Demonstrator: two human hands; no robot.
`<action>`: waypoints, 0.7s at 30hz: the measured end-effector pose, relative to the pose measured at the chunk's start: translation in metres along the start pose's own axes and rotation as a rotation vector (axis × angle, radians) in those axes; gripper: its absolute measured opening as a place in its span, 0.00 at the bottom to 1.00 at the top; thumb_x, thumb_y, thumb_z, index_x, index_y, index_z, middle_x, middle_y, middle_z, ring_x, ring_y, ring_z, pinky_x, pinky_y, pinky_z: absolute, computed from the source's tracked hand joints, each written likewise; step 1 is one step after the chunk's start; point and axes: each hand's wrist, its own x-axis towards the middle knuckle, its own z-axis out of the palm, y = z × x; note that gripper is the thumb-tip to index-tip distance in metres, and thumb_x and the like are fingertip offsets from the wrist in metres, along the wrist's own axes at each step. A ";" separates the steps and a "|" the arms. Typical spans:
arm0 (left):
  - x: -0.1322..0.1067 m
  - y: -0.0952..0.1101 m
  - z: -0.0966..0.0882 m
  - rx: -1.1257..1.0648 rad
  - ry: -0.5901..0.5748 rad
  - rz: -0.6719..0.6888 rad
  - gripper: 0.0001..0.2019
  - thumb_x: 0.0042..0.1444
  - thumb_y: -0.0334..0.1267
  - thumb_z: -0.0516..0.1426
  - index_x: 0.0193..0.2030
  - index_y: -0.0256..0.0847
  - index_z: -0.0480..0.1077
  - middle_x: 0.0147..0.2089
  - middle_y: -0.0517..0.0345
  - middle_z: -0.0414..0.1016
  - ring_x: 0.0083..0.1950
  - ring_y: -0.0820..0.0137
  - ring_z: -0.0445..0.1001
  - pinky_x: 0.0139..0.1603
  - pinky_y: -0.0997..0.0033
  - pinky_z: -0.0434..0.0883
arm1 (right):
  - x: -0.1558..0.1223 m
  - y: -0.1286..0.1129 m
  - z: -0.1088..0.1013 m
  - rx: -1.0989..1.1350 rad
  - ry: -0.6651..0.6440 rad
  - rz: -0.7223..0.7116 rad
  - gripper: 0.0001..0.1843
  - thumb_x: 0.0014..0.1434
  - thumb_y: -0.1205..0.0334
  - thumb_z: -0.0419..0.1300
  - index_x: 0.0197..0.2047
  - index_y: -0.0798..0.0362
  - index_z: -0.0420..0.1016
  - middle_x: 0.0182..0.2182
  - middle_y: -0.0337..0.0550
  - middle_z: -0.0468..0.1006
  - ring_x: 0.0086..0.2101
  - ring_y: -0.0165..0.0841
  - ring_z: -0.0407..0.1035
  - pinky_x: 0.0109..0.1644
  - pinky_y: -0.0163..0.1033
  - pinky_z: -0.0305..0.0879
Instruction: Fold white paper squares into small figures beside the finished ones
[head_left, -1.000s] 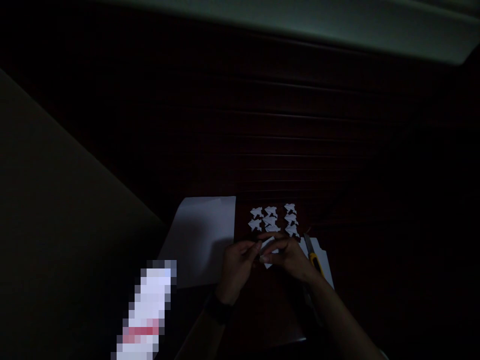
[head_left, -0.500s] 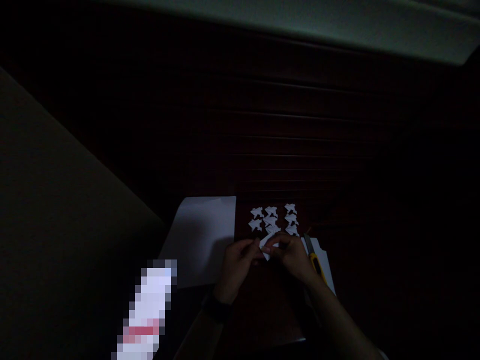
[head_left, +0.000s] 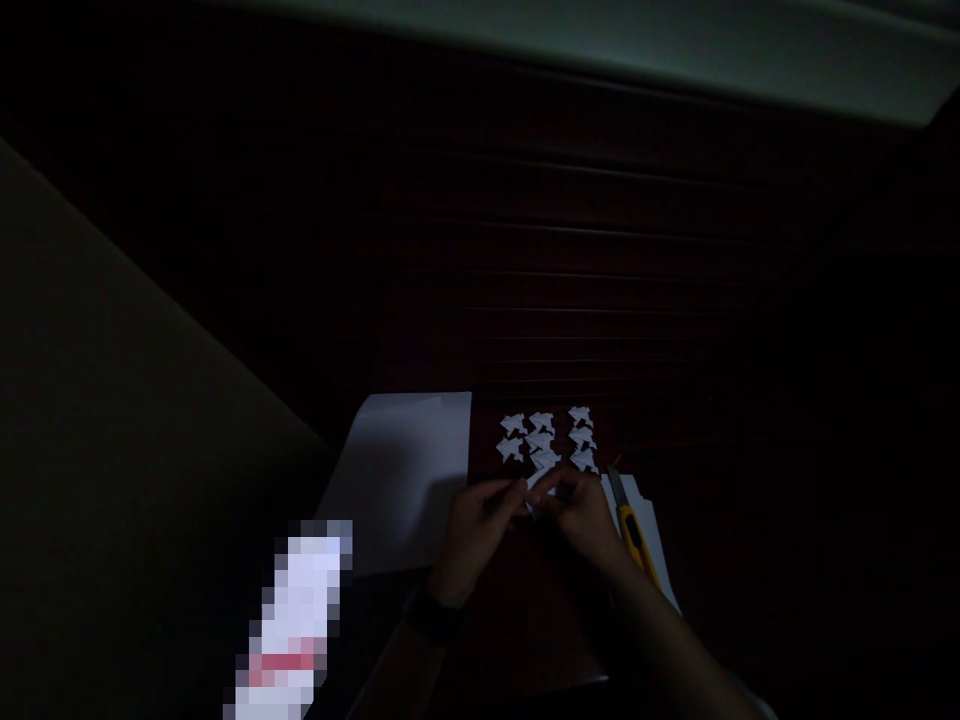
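Between my two hands is a small piece of folded white paper (head_left: 537, 481), mostly covered by fingers. My left hand (head_left: 480, 522), with a dark band at its wrist, pinches the paper's left side. From the right, my right hand (head_left: 583, 512) grips it with thumb and fingertips bent inward. Just beyond the hands lie several small folded paper figures (head_left: 541, 440) in rough columns, with pointed shapes; the nearest ones sit close to my fingers.
A large white paper sheet (head_left: 405, 470) lies to the left. On the right, a yellow utility knife (head_left: 636, 540) with its blade showing rests on white paper pieces (head_left: 651, 517). A pixelated bright strip (head_left: 292, 620) stands at lower left. The dark reddish table (head_left: 540, 630) is dimly lit.
My fingertips have drawn closer together over the folded paper, so less of it shows. My right forearm has shifted slightly, uncovering more of the yellow knife.
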 end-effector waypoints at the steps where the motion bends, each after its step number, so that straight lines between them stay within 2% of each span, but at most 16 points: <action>1: 0.000 0.000 0.000 0.030 0.009 0.016 0.15 0.52 0.47 0.53 0.35 0.38 0.74 0.32 0.52 0.78 0.33 0.65 0.75 0.28 0.73 0.69 | 0.000 -0.001 0.000 0.007 -0.005 -0.001 0.06 0.49 0.61 0.60 0.26 0.54 0.74 0.24 0.40 0.76 0.28 0.32 0.69 0.33 0.35 0.62; 7: 0.003 -0.004 0.000 0.125 0.098 0.120 0.14 0.53 0.45 0.53 0.32 0.39 0.75 0.28 0.56 0.78 0.31 0.67 0.75 0.31 0.73 0.68 | -0.002 -0.008 0.000 0.073 -0.052 -0.041 0.05 0.50 0.62 0.60 0.30 0.53 0.74 0.28 0.40 0.77 0.31 0.34 0.70 0.36 0.37 0.64; 12: 0.002 -0.001 0.000 0.095 0.105 0.109 0.14 0.53 0.45 0.53 0.34 0.38 0.75 0.28 0.56 0.78 0.30 0.67 0.75 0.31 0.74 0.68 | -0.001 -0.009 0.000 0.123 -0.054 -0.065 0.18 0.47 0.63 0.63 0.44 0.50 0.73 0.40 0.42 0.76 0.41 0.37 0.69 0.45 0.40 0.63; 16: 0.001 -0.001 0.001 0.118 0.116 0.137 0.14 0.54 0.45 0.52 0.32 0.39 0.74 0.28 0.57 0.78 0.30 0.68 0.74 0.31 0.74 0.68 | -0.002 -0.009 0.000 0.120 -0.080 -0.090 0.16 0.49 0.63 0.62 0.43 0.49 0.74 0.41 0.42 0.76 0.42 0.38 0.69 0.47 0.42 0.63; 21: 0.002 -0.003 0.002 0.173 0.143 0.160 0.13 0.55 0.45 0.52 0.32 0.40 0.73 0.27 0.59 0.77 0.29 0.69 0.73 0.29 0.75 0.66 | -0.004 -0.011 -0.001 0.109 -0.042 -0.086 0.15 0.48 0.64 0.63 0.41 0.49 0.75 0.40 0.43 0.77 0.40 0.38 0.70 0.46 0.43 0.64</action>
